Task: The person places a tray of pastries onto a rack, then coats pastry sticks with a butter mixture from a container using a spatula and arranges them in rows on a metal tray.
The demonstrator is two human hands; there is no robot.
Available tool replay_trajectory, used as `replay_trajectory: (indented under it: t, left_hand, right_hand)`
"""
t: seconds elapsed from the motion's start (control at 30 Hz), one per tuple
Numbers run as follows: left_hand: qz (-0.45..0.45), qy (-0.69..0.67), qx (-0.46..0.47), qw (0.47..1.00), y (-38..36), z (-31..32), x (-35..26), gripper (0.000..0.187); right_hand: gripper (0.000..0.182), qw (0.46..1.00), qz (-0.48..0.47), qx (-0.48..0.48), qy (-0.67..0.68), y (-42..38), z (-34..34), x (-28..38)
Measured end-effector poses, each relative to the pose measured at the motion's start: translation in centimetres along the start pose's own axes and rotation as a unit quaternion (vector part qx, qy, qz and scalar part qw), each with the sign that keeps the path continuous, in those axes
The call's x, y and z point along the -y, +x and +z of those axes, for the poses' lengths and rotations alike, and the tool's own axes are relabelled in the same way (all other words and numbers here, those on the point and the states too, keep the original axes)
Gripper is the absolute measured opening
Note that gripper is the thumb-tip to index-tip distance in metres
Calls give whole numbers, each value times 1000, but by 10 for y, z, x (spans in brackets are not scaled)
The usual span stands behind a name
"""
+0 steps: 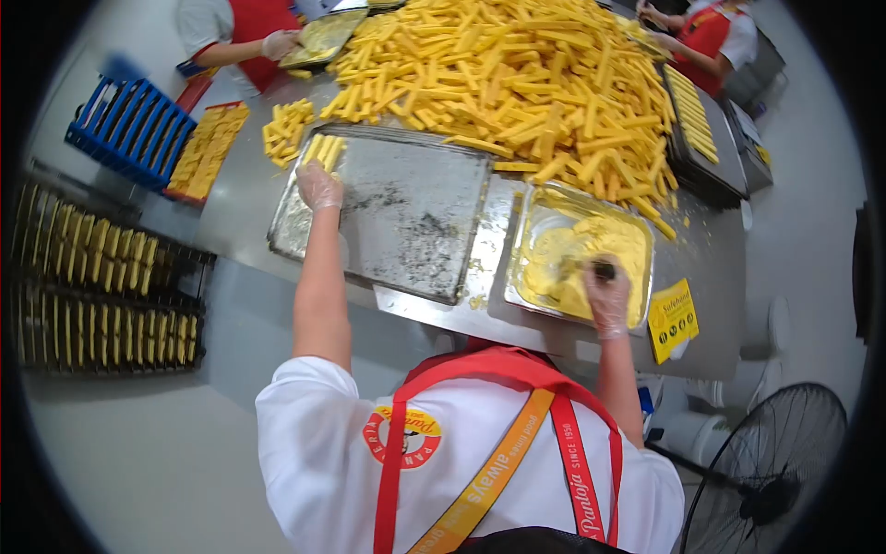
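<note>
My left hand (320, 186), in a clear glove, is at the upper left corner of a worn metal baking tray (415, 208). Its fingers close over the near ends of a few yellow sticks (325, 148) lying side by side there. Smudged dark marks cover part of the tray's surface. Over a rectangular metal pan (513, 294) of creamy yellow spread (600, 231), my gloved right hand (609, 300) grips a dark-handled tool (604, 270). The tool's working end is blurred in the spread.
A large heap of yellow sticks (517, 83) covers the table's far side. Stacked trays (706, 148) stand right; a yellow card (674, 320) lies near the front edge. Two co-workers in red aprons work opposite. A loaded rack (101, 286) stands left, a fan (771, 489) lower right.
</note>
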State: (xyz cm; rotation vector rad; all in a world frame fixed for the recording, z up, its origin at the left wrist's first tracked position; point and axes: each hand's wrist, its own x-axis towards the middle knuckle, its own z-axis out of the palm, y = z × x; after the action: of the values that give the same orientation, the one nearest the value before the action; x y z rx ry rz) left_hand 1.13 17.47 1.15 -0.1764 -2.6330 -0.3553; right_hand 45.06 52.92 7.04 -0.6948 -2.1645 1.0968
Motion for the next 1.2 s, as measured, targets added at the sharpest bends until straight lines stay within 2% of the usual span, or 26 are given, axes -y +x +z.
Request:
replay_trajectory:
  t: [0.07, 0.1, 0.17, 0.2, 0.27, 0.3, 0.33, 0.4, 0.43, 0.47, 0.53, 0.6, 0.63, 0.67, 0.73, 0.77, 0.87, 0.9, 0.93, 1.0, 1.1, 1.13, 1.2]
  left_hand:
    - [67, -26, -7, 997, -7, -30, -55, 43]
    - [132, -87, -40, 987, -15, -23, -80, 41]
    - [267, -232, -8, 936, -30, -38, -146, 39]
    - [276, -291, 52, 915, -40, -37, -179, 39]
    - [302, -366, 152, 867, -64, -46, -239, 42]
    - [319, -385, 191, 845, -76, -56, -262, 44]
    - [312, -365, 199, 854, -87, -57, -280, 45]
    - [299, -326, 216, 870, -106, -56, -309, 48]
    - [277, -260, 257, 889, -107, -51, -322, 46]
    - [274, -245, 256, 894, -109, -44, -330, 45]
    - [271, -212, 252, 904, -111, -33, -336, 42]
    - [260, -229, 212, 914, -115, -38, -332, 31]
    - [240, -249, 197, 917, -115, -45, -329, 26]
    - [220, -268, 181, 920, -117, -51, -326, 21]
    - [182, -381, 198, 885, -120, -67, -314, 20]
    - [161, -433, 206, 862, -125, -74, -310, 19]
    - [162, -584, 261, 752, -154, -94, -302, 22]
    - [191, -594, 250, 741, -169, -87, -305, 22]
    - [204, -551, 265, 765, -181, -88, -305, 23]
    - [227, -461, 290, 808, -203, -92, -303, 24]
    - [182, -465, 291, 816, -227, -88, -307, 33]
    - [189, -465, 287, 816, -230, -84, -306, 35]
    - [206, -466, 278, 814, -233, -80, -307, 38]
  right_hand:
    - [16, 989, -9, 132, 58, -2, 10, 22]
    - [18, 989, 27, 132, 57, 6, 6, 15]
    - [22, 985, 91, 135, 58, 33, 1, -10]
    - [26, 978, 155, 74, 119, 50, -8, -26]
    - [26, 978, 197, -26, -58, 82, -35, -62]
    - [25, 983, 127, -40, -130, 82, -38, -55]
    - [23, 976, 58, -54, -201, 80, -35, -39]
    - [21, 985, -115, 23, -127, 58, -23, -15]
    - [21, 986, -48, 151, -58, 54, -25, -6]
    - [22, 961, 21, 276, 14, 49, -30, -2]
    - [27, 973, 85, 215, 4, 62, -43, -23]
    - [22, 988, 113, 45, -98, 82, -59, -46]
    - [16, 978, 58, 4, -201, 86, -68, -46]
    - [15, 984, 5, 22, -177, 79, -75, -44]
    - [12, 985, -102, 61, -124, 59, -84, -24]
    - [16, 982, -70, 168, -58, 49, -94, -8]
    - [21, 922, 45, 380, -54, 50, -114, 3]
    - [25, 944, 18, 322, -66, 57, -111, -18]
    - [25, 955, 68, 273, -96, 68, -108, -33]
    - [24, 979, -37, 90, -177, 82, -95, -54]
    - [22, 999, 27, 23, -8, 72, -89, -29]
    - [23, 991, 71, 31, 109, 66, -84, -20]
    - [24, 928, 158, 41, 336, 50, -72, 2]
